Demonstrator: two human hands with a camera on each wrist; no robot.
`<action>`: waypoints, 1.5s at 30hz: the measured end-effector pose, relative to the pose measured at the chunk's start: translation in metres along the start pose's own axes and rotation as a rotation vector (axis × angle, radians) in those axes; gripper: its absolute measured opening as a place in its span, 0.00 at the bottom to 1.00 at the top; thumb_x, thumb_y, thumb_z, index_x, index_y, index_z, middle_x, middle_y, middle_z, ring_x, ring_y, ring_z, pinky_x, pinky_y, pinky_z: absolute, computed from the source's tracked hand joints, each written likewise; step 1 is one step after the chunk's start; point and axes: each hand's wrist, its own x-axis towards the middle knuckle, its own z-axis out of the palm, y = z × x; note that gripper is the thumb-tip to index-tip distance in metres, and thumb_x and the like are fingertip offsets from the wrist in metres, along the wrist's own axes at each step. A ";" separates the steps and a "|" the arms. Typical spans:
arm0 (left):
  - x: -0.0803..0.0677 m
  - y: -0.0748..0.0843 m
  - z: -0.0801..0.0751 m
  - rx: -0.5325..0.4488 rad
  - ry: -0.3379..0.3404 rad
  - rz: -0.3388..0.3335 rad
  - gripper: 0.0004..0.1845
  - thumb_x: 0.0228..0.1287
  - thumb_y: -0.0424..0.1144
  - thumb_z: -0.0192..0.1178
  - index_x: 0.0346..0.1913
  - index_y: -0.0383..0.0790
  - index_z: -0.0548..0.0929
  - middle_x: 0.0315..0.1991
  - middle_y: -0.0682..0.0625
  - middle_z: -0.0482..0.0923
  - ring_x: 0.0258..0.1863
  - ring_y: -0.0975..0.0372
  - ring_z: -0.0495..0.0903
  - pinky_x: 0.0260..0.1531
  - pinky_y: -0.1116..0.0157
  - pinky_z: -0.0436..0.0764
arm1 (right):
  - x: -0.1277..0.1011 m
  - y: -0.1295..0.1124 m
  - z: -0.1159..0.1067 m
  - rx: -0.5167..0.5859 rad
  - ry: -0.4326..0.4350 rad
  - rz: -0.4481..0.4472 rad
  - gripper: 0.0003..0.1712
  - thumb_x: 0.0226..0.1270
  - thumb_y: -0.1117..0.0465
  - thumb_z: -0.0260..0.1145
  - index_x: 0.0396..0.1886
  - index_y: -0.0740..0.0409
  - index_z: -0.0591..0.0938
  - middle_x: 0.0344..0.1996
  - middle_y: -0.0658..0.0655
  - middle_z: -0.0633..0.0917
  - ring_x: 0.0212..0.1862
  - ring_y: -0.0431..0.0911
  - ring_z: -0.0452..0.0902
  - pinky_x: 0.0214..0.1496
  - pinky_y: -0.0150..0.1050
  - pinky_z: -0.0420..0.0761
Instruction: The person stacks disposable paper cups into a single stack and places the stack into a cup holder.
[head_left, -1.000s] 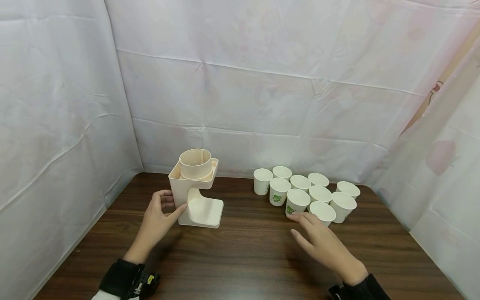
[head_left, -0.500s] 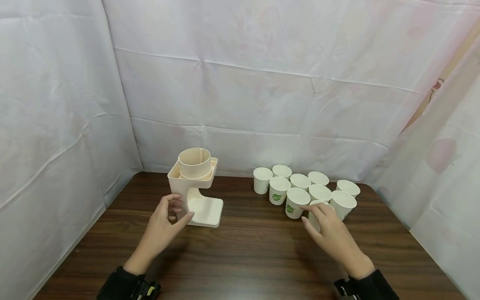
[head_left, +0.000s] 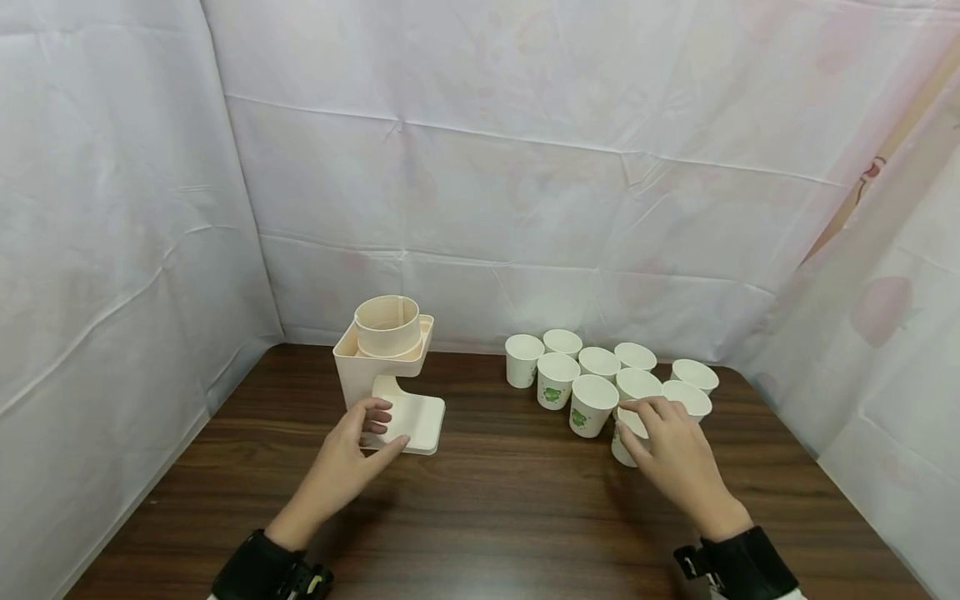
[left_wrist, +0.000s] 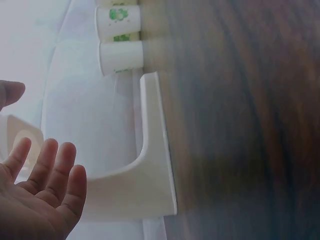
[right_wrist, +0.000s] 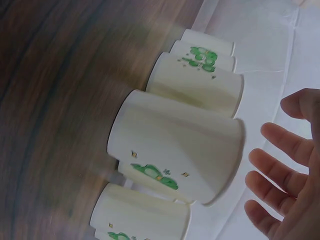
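My left hand (head_left: 345, 467) is held with fingers apart in front of a cream plastic stand (head_left: 354, 379), overlapping the near-left part of its flat base (head_left: 420, 421). In the left wrist view its loosely bent fingers (left_wrist: 45, 167) hold nothing. A round, open-topped cylinder (head_left: 388, 333) sits in the stand's upper tray. Over the nearest white paper cup (head_left: 626, 452) hovers my right hand (head_left: 678, 454), thumb and fingers spread about its rim. From the right wrist, the fingers (right_wrist: 275, 172) show beside the rim of a large, close cup (right_wrist: 180, 142) with a green print.
Several more upright white paper cups (head_left: 558, 382) stand close together behind and beside the right hand. Dark wood-grain tabletop (head_left: 480, 517) lies between stand and cups. A pale curtain (head_left: 480, 208) hangs behind and on both sides.
My left hand has moved off the stand's left side, rightward to the front of its base. The right hand has shifted right, from beside one printed cup to over the nearest cup.
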 end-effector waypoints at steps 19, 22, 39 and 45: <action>0.002 0.013 0.027 -0.067 -0.158 0.064 0.27 0.62 0.47 0.72 0.59 0.45 0.73 0.51 0.51 0.76 0.51 0.49 0.79 0.51 0.51 0.79 | -0.001 0.008 0.007 -0.036 -0.094 0.110 0.19 0.67 0.55 0.70 0.53 0.60 0.85 0.46 0.66 0.81 0.47 0.66 0.75 0.44 0.62 0.74; 0.002 0.014 0.029 -0.071 -0.174 0.050 0.27 0.62 0.48 0.72 0.59 0.45 0.73 0.51 0.50 0.76 0.51 0.49 0.79 0.51 0.50 0.78 | -0.002 0.009 0.008 -0.038 -0.096 0.117 0.19 0.68 0.54 0.69 0.55 0.59 0.85 0.46 0.66 0.81 0.47 0.66 0.75 0.42 0.62 0.74; 0.008 0.014 0.041 -0.092 -0.237 0.044 0.28 0.65 0.50 0.69 0.60 0.42 0.72 0.54 0.44 0.75 0.51 0.51 0.80 0.50 0.52 0.80 | -0.005 0.014 0.012 -0.010 -0.127 0.123 0.19 0.70 0.57 0.68 0.58 0.56 0.84 0.49 0.69 0.80 0.50 0.67 0.74 0.48 0.64 0.73; 0.011 0.014 0.046 -0.100 -0.245 0.015 0.27 0.65 0.52 0.69 0.60 0.46 0.72 0.53 0.47 0.75 0.52 0.49 0.79 0.49 0.50 0.80 | -0.005 0.015 0.012 0.009 -0.151 0.133 0.18 0.71 0.57 0.67 0.57 0.57 0.84 0.50 0.70 0.79 0.53 0.67 0.71 0.51 0.64 0.72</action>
